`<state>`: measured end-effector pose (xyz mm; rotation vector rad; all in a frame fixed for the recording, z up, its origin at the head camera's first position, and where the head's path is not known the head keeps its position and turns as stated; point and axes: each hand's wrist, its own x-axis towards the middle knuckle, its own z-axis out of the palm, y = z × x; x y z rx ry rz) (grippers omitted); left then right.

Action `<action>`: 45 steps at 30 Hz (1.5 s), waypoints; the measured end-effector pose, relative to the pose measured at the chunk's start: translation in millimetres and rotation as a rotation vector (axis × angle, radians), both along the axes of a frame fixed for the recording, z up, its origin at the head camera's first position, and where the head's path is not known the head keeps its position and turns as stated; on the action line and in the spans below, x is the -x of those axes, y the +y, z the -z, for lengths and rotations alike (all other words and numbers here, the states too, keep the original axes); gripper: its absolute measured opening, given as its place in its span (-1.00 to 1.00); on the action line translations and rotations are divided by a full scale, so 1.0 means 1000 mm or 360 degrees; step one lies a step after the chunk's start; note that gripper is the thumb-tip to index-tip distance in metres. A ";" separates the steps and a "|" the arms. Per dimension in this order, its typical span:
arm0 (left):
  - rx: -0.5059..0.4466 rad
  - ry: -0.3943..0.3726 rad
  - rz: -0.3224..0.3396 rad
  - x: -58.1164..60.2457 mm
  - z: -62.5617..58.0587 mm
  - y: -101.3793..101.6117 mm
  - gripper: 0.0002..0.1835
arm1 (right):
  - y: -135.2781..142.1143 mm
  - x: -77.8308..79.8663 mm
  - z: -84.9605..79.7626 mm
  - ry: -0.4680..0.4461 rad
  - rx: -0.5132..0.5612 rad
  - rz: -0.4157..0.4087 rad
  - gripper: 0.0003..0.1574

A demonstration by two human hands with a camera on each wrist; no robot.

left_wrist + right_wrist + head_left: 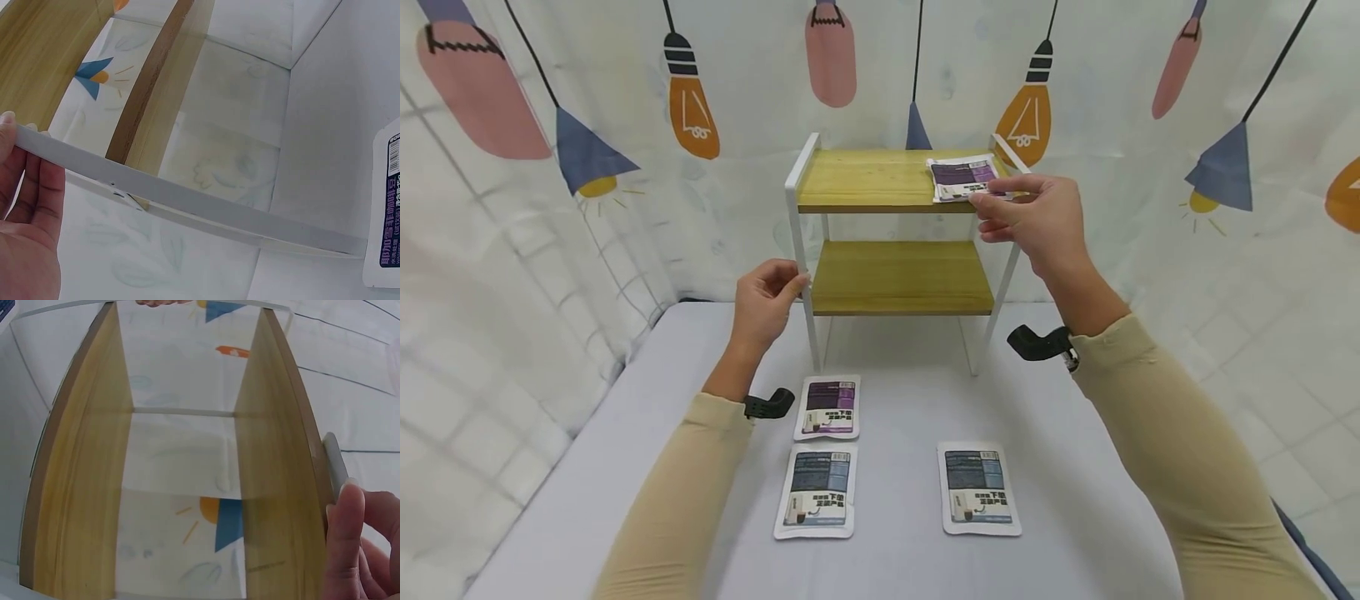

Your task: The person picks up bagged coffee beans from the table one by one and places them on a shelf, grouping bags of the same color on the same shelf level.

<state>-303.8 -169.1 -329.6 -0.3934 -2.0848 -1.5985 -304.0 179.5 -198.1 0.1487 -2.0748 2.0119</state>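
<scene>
Purple-label pkt [962, 173] lies on top shelf [865, 179], R end. R hand [1037, 221] pinches its near R corner, prob. to control how it sits; pkt is just L of & beyond that grip. L hand [763, 307] pinches L post [812, 333], well apart from pkt, prob. bracing the frame. 3 other pkts [815, 490] lie label-up on tabletop [902, 408], within easy reach.
</scene>
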 end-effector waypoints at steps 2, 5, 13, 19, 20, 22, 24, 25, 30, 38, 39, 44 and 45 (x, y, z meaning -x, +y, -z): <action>-0.0005 0.0001 0.0001 0.005 0.003 -0.002 -0.78 | -0.001 0.000 0.000 0.0016 -0.0007 0.0010 -0.37; -0.0021 0.0006 -0.0005 0.014 0.011 -0.006 -0.77 | -0.003 0.001 0.001 0.0045 -0.0009 0.0013 -0.37; -0.0029 0.0017 0.0009 0.020 0.018 -0.010 -0.73 | -0.004 0.004 0.003 0.0083 -0.0007 0.0019 -0.39; -0.0036 0.0002 -0.0008 0.020 0.018 -0.010 -0.75 | -0.006 0.006 0.003 0.0071 -0.0033 0.0037 -0.40; -0.0038 -0.0001 -0.0008 0.020 0.018 -0.010 -0.75 | -0.006 0.006 0.003 0.0068 -0.0035 0.0041 -0.40; -0.0040 -0.0006 -0.0003 0.020 0.017 -0.010 -0.74 | -0.006 0.006 0.003 0.0061 -0.0037 0.0046 -0.41; -0.0038 -0.0007 0.0002 0.019 0.017 -0.010 -0.74 | -0.007 0.006 0.002 0.0055 -0.0035 0.0049 -0.41; -0.0040 -0.0009 0.0001 0.019 0.017 -0.010 -0.74 | -0.007 0.006 0.002 0.0053 -0.0035 0.0051 -0.42; -0.0033 -0.0011 0.0001 0.019 0.017 -0.010 -0.73 | -0.007 0.006 0.002 0.0051 -0.0037 0.0061 -0.42; -0.0017 -0.0002 0.0004 0.007 0.006 -0.005 -0.78 | -0.008 0.006 0.009 0.0178 -0.0022 0.0035 -0.39; -0.0008 -0.0004 0.0004 0.004 0.003 -0.004 -0.78 | -0.008 0.005 0.011 0.0198 -0.0039 0.0045 -0.38; 0.0008 0.0012 0.0025 -0.004 -0.004 -0.001 -0.78 | -0.009 0.001 0.019 0.0278 -0.0110 0.0093 -0.36; 0.0009 0.0011 0.0025 -0.004 -0.004 -0.001 -0.78 | -0.009 0.000 0.020 0.0288 -0.0113 0.0095 -0.36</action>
